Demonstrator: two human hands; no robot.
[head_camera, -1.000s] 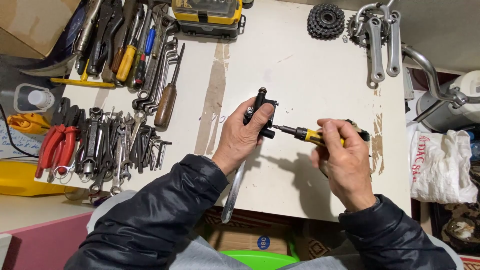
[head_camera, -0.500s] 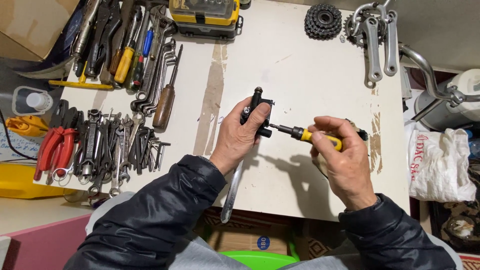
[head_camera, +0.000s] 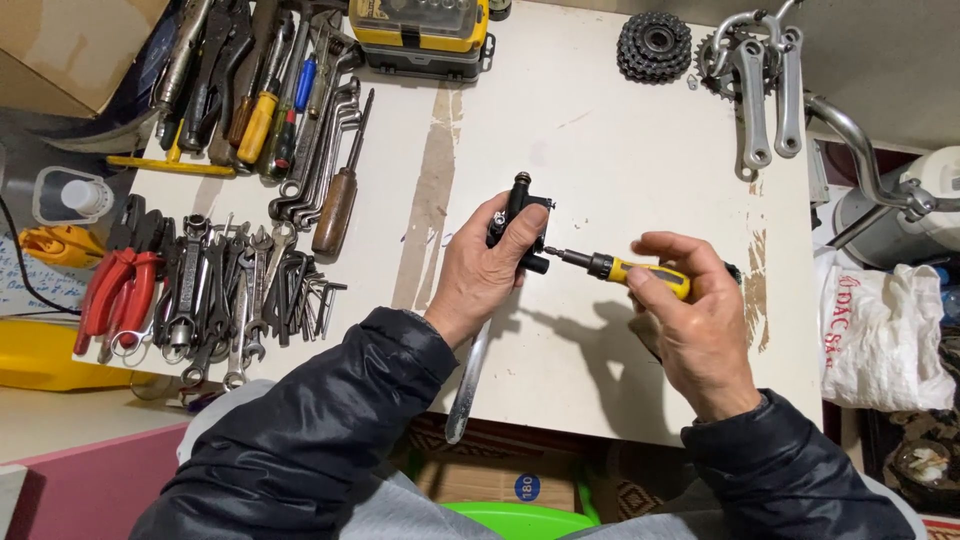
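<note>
- Left hand (head_camera: 480, 275) has its fingers wrapped and clamped on a small black metal part (head_camera: 520, 215), held just above the middle of the white worktop (head_camera: 620, 150). A long silver lever or bar (head_camera: 468, 375) runs from under this hand down past the near edge.
- Right hand (head_camera: 690, 315) has thumb and fingers pinched together on the handle of a yellow-and-black screwdriver (head_camera: 625, 270); the shaft lies level and the tip meets the black part's right side.
- Judgement on the step in hand: driving a fastener on the black part. To do it well, keep the shaft in line with the screw axis, push inward along it while turning, and brace the part firmly with the left hand so the tip does not cam out. Resting the part on the worktop would steady it further.
- Count, in the hands: one black part, one screwdriver, one silver bar.
- Count, far right corner: one sprocket cluster (head_camera: 654, 45); two silver crank arms (head_camera: 765, 85) lying together.
- Count, far edge: one yellow-and-black bit case (head_camera: 425, 35).
- Count, left edge: one brown-handled screwdriver (head_camera: 338, 200); two red-handled pliers (head_camera: 115, 295), as far as can be told; wrenches and hex keys (head_camera: 235, 290) in an overlapping pile, too tangled to count exactly.
- Off the right edge: one white plastic bag (head_camera: 880, 335).
</note>
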